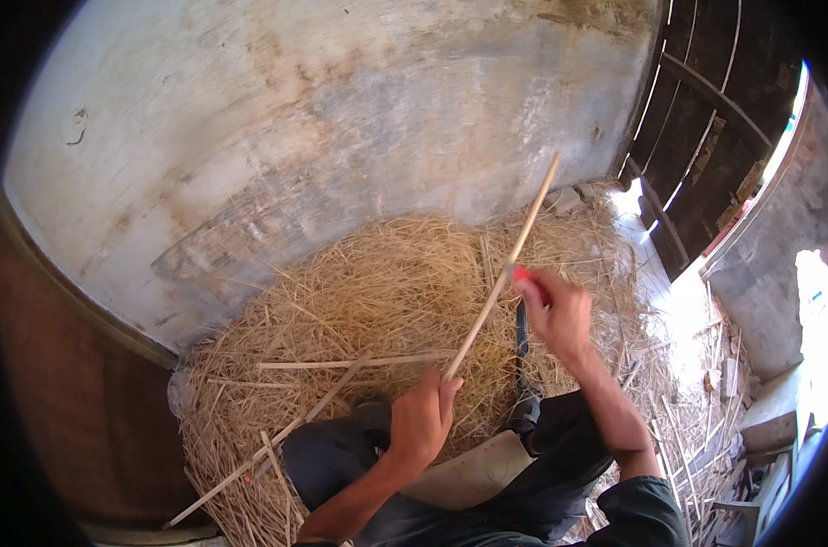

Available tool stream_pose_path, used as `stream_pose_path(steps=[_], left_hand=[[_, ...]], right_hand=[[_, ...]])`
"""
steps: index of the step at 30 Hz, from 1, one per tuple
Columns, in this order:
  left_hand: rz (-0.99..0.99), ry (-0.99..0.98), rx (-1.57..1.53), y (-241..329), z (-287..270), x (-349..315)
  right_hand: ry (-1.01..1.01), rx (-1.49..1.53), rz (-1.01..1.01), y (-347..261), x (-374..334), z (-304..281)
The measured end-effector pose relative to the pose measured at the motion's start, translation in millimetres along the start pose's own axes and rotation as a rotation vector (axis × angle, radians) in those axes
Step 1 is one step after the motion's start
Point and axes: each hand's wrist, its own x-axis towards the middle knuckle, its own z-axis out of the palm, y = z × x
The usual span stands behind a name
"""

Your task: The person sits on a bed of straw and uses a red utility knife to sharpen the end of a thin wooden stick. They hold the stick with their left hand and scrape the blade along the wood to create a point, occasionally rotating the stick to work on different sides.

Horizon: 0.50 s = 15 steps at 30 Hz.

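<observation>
A long pale wooden stick point(526, 230) slants up and to the right in front of me. Its lower end is gripped by my left hand point(420, 419), with the fingers closed round it. My right hand point(563, 321) is closed on a small red-handled knife point(522, 273), held against the stick near its middle. The knife's blade is barely visible beside the stick. Below my hands, between my dark-clothed legs, lies a pale, smooth curved piece point(473, 472); I cannot tell what it is.
Straw and shavings point(368, 283) cover the floor around me. Other sticks point(295, 422) lie on the straw at the left. A stained wall point(341, 118) rises ahead, a brown panel point(77, 392) stands at the left, and a dark plank door point(706, 118) is at the upper right.
</observation>
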Motion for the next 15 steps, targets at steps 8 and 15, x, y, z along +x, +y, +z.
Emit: stream_pose_path(steps=[8,15], left_hand=[[0.017,-0.039,-0.025,-12.3,2.2,-3.0],[0.052,0.116,-0.328,-13.8,-3.3,12.9]], right_hand=[[0.192,-0.063,0.179,75.1,22.9,-27.1],[-0.184,0.185,-0.136,-2.5,-25.2,0.5]])
